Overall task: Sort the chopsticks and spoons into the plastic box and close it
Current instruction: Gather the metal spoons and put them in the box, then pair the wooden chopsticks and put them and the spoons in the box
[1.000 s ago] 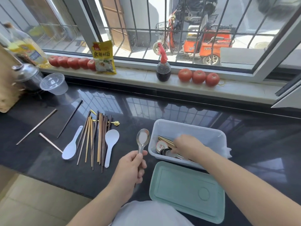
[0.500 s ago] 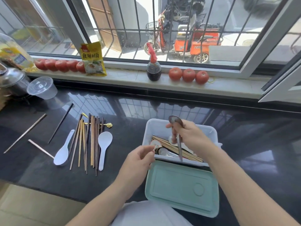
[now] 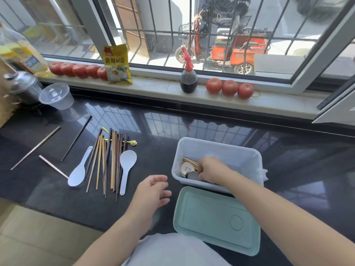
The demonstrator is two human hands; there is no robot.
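The clear plastic box (image 3: 221, 146) stands on the black counter, and its green lid (image 3: 217, 221) lies flat just in front of it. My right hand (image 3: 211, 169) reaches into the box, fingers curled on a metal spoon (image 3: 192, 175) beside chopsticks (image 3: 190, 162) and a patterned spoon (image 3: 186, 167). My left hand (image 3: 153, 191) hovers empty, fingers relaxed, left of the box. Further left lie a bundle of chopsticks (image 3: 107, 160), two white spoons (image 3: 126, 166) (image 3: 78, 173), a gold spoon (image 3: 132, 142) and three loose chopsticks (image 3: 36, 147) (image 3: 76, 138) (image 3: 53, 167).
On the window sill stand tomatoes (image 3: 229, 87) (image 3: 76, 70), a dark sauce bottle (image 3: 188, 81) and a yellow packet (image 3: 117, 66). A clear round container (image 3: 56, 96), a metal pot (image 3: 21, 87) and an oil bottle (image 3: 17, 52) crowd the far left.
My left hand passed the metal spoon to my right hand, which lowered it into the box. My left hand is now empty and relaxed.
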